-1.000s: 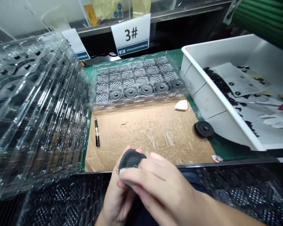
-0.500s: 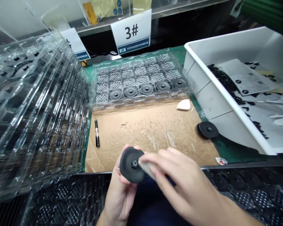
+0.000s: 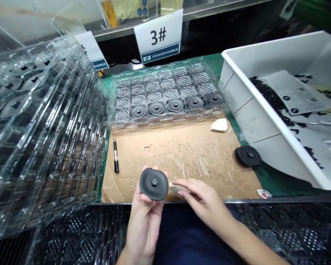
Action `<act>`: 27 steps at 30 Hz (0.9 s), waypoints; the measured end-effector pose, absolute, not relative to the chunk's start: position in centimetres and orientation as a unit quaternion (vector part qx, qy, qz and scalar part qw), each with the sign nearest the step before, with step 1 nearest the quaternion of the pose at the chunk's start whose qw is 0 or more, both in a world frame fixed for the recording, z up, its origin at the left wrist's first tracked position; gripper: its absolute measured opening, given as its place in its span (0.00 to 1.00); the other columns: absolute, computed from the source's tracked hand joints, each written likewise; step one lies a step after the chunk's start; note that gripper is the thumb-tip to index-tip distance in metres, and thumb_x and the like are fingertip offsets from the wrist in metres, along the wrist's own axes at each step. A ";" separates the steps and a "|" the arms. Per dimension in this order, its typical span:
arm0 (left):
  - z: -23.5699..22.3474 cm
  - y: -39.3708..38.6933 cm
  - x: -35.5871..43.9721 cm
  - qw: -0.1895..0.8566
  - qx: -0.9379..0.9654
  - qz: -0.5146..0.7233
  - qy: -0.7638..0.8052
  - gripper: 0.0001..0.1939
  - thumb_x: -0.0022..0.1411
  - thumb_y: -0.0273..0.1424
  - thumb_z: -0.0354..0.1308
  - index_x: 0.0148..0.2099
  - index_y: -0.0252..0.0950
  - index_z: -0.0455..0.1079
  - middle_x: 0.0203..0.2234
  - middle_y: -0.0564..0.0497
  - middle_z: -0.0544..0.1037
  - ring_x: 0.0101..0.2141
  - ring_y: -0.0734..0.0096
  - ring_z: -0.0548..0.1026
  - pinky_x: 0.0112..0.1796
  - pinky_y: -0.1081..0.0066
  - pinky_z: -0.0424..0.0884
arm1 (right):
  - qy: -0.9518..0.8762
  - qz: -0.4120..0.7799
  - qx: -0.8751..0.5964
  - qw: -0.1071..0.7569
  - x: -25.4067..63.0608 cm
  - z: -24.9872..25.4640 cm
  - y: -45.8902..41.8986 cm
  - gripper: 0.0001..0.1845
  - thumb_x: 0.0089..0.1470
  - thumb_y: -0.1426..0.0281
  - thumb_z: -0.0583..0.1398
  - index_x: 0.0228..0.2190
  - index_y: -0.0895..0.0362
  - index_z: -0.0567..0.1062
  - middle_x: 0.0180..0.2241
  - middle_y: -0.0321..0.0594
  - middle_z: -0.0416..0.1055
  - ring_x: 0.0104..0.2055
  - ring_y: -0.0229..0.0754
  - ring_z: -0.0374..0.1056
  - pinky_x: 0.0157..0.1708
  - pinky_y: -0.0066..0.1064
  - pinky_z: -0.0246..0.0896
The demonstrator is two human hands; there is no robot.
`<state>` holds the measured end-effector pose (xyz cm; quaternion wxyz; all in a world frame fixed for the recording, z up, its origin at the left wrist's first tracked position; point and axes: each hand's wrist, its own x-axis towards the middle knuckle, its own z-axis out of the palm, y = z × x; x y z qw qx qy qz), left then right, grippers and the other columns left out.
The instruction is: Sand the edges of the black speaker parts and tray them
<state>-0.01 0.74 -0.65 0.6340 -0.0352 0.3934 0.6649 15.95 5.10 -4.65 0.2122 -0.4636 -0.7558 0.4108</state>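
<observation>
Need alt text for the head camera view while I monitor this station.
The left hand holds up a black disc with a central hub, and the right hand holds a pale wedge beside its edge. Behind them, five matching discs sit in a clear blister tray.

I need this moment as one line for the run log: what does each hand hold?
Left hand: black disc with central nut | Right hand: pale wedge sponge, beside disc

The left hand (image 3: 145, 228) is mostly hidden behind the black disc (image 3: 153, 184), and the right hand (image 3: 201, 197) covers part of the pale wedge (image 3: 176, 189). The white bin (image 3: 276, 99) runs off the right edge, the stacked clear trays (image 3: 44, 129) off the left, and the small print on the printed sheet (image 3: 298, 94) and the placard (image 3: 158, 36) is too small to read.
</observation>
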 end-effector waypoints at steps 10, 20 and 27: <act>-0.9 -0.1 0.7 0.674 0.019 0.637 0.374 0.23 0.48 0.33 0.66 0.49 0.45 0.72 0.45 0.49 0.78 0.45 0.64 0.75 0.45 0.73 0.71 | -0.754 0.359 -0.392 0.386 14.1 3.0 5.5 0.15 0.58 0.74 0.52 0.47 0.59 0.69 0.39 0.41 0.73 0.39 0.39 0.68 0.38 0.30 0.62; -0.6 -0.7 0.5 0.717 0.014 0.580 0.386 0.17 0.46 0.31 0.67 0.42 0.45 0.75 0.31 0.55 0.80 0.42 0.68 0.75 0.44 0.74 0.71 | -0.817 0.291 -0.337 0.367 12.3 4.5 5.4 0.13 0.58 0.77 0.50 0.42 0.65 0.71 0.33 0.44 0.73 0.32 0.41 0.65 0.33 0.33 0.57; -0.7 -1.0 -0.4 0.728 0.035 0.582 0.361 0.20 0.50 0.27 0.64 0.47 0.46 0.72 0.45 0.53 0.78 0.45 0.70 0.75 0.44 0.79 0.70 | -0.836 0.336 -0.340 0.269 15.4 4.6 4.7 0.12 0.57 0.78 0.51 0.39 0.60 0.72 0.28 0.37 0.71 0.27 0.36 0.61 0.28 0.29 0.53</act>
